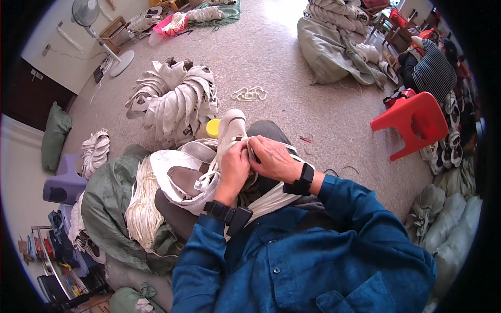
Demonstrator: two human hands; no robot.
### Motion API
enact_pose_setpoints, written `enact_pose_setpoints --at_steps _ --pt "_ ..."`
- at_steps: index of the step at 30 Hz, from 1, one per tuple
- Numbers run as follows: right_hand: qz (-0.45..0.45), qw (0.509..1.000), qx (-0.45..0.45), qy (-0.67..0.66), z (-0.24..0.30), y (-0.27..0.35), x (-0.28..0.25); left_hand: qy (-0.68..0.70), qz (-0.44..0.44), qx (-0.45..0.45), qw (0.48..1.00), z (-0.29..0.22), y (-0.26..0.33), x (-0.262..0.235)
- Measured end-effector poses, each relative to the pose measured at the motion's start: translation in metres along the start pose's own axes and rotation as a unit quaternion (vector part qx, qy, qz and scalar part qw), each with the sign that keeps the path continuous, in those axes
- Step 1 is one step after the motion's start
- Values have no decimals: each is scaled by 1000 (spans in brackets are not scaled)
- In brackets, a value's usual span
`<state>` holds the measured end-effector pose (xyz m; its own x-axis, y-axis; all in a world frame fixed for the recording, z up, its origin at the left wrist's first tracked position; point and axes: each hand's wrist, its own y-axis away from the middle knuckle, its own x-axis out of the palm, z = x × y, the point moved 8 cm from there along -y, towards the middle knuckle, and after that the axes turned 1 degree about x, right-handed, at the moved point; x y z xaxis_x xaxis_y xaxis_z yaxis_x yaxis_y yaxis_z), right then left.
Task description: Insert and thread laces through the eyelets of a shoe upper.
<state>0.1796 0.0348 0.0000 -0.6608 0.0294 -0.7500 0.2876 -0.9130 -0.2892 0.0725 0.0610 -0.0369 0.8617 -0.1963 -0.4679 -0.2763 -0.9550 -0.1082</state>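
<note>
Item: white shoe upper, resting across the person's lap, at the middle of the view.

Holding: the left hand is closing its fingers on the near end of the upper, pinching fabric, apparently to keep that end from shifting. The right hand is curling over the same spot from the other side, fingertips meeting the left hand's; both are gripping the piece where its opening lies. What exactly the fingertips are working on is hidden beneath them.

Orientation: the upper's long axis is running away from the body, its rounded toe pointing up the picture toward the floor beyond the knees, its open end sitting under the hands.

Adjacent: a second white upper with a brown insole is lying just to the left on the lap, within easy reach. A bundle of white laces is hanging beside it over a green sack. A yellow cap is showing near the toe. A heap of uppers is sitting on the floor ahead; a red plastic stool is standing well apart to the right.
</note>
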Motion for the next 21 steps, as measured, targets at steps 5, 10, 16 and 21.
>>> enact_pose_setpoints --at_steps 5,10,16,21 --pt "-20 998 -8 55 7 1 -1 -97 41 -15 994 -7 2 -11" --pt "-24 999 16 36 -14 4 -11 255 216 -204 920 -45 56 -81" --pt "-121 992 -30 10 1 -9 -21 227 64 -209 949 -28 105 -185" --pt "-108 993 -39 37 -12 -19 -13 -51 69 -119 989 -36 73 -139"
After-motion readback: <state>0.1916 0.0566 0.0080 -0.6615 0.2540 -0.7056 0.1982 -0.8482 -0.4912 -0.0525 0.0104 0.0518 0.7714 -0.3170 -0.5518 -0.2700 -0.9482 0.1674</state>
